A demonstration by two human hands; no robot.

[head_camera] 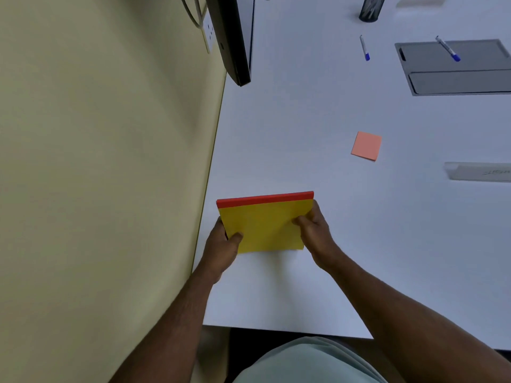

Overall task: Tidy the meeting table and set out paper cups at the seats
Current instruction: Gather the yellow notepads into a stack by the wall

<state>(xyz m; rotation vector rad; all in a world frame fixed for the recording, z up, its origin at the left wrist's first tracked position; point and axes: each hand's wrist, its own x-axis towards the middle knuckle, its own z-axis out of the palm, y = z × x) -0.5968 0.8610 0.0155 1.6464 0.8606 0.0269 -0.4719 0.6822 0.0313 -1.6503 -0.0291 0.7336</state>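
Note:
A yellow notepad (264,223) with a red top strip lies over the white meeting table (318,167), near its left edge by the wall. My left hand (221,246) grips the pad's lower left corner, thumb on top. My right hand (315,233) grips its right side. A pink sticky-note pad (366,145) lies further out on the table. Two blue-capped markers show at the back: one marker (364,48) on the bare table, the other marker (448,48) on a grey cable-box lid (475,67). No paper cups are in view.
A black mesh pen holder (371,8) stands at the far back. A dark monitor (235,40) hangs on the yellowish wall (105,161) at the left. A clear acrylic stand (478,171) lies at the right edge. The table's near edge (287,331) is just in front of my body.

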